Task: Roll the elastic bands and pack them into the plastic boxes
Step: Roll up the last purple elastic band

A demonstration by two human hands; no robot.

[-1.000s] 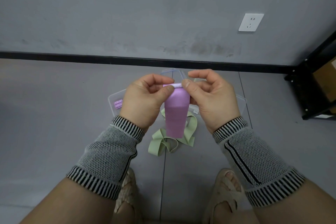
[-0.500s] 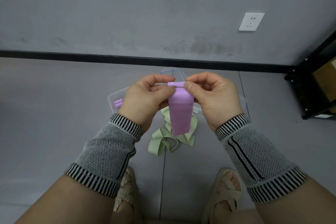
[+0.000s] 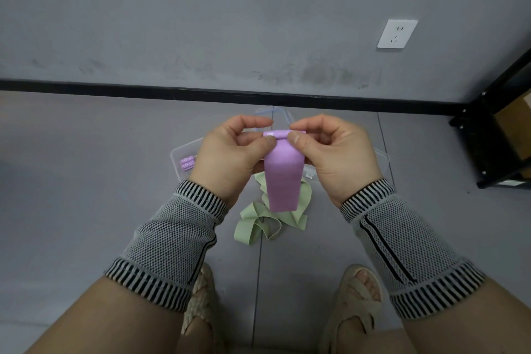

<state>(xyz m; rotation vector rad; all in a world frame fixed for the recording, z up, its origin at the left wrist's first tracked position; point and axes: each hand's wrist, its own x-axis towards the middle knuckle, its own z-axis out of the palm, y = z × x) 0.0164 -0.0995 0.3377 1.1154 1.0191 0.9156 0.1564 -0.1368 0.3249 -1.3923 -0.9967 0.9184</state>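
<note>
Above open grey floor, the left hand (image 3: 230, 158) and right hand (image 3: 330, 152) pinch the smooth purple band (image 3: 283, 181), its top edge rolled tight; limp green bands (image 3: 267, 221) lie beneath.

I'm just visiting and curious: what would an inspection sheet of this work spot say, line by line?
Surface: grey floor, a tile seam running between the feet.
Job's things: purple band partly rolled at its top, the rest hanging; green bands loose on the floor; clear plastic box holding rolled purple bands; a second clear box mostly hidden.
Clutter: nothing seen.
Hands: left hand and right hand both pinch the purple band's roll.
Cables: nothing seen.
Surroundings: grey wall, black baseboard, white socket, black shelf frame at right.
</note>
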